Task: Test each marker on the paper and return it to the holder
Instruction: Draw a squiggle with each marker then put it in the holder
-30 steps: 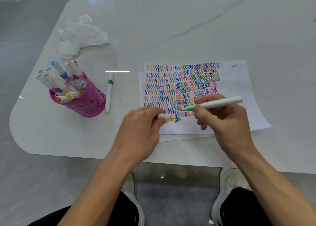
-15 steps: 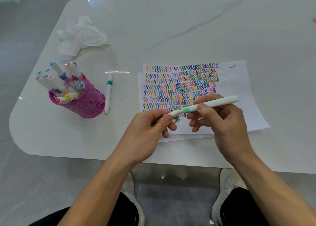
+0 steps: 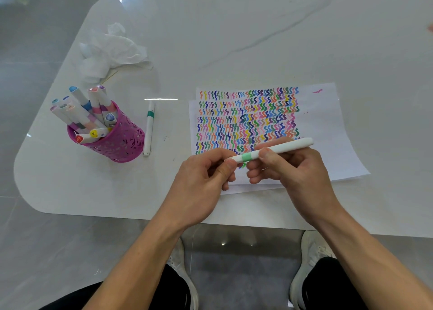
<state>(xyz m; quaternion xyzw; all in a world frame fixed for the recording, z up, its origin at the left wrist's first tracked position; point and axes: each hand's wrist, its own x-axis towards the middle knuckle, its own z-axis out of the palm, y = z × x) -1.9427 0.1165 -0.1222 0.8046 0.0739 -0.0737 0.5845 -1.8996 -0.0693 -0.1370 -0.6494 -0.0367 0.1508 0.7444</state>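
At the far left of a white table (image 3: pixel 234 28), a crumpled tissue (image 3: pixel 110 49) lies behind a pink perforated holder (image 3: pixel 117 143). The holder leans and is crowded with capped markers (image 3: pixel 93 108) whose lower halves are hidden inside it; the printing on their end caps is too small to read. Just right of the holder, a spare marker (image 3: pixel 149 129) with a dark green band lies flat on the table, apart from everything else.

Nearer the person, above the front edge of the paper (image 3: pixel 328 126), the left hand (image 3: pixel 201 183) curls its thumb and fingers round one end of a light green marker (image 3: pixel 281 148), burying that tip so that it cannot be told whether the cap is fully seated. The right hand (image 3: pixel 297 171) pinches the white barrel just past its pale green band, thumb on top, other fingers tucked beneath. The marker is held clear of the sheet, tilted up to the right.

Rows of coloured squiggles cover the paper's left part; both hands mask the lowest rows. A second sheet shows only as a margin underneath. Below the table, white shoes (image 3: pixel 314 251) are partly cut off by the forearms.
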